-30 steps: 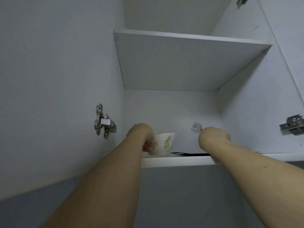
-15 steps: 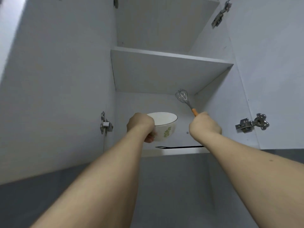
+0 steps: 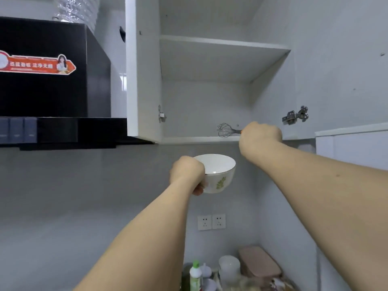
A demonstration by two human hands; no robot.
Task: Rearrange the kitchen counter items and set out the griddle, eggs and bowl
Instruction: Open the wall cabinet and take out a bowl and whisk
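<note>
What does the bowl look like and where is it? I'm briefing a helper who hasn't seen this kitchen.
Start at the open white wall cabinet. Just below its bottom edge, in front of the grey wall, the left hand grips a round white ceramic bowl by its rim. A green leaf sprig on its side marks it out, unlike the wire whisk held by the right hand.

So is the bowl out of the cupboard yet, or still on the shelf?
Out. The left hand grips the bowl in the air below the cupboard's bottom edge, against the grey wall.
</note>
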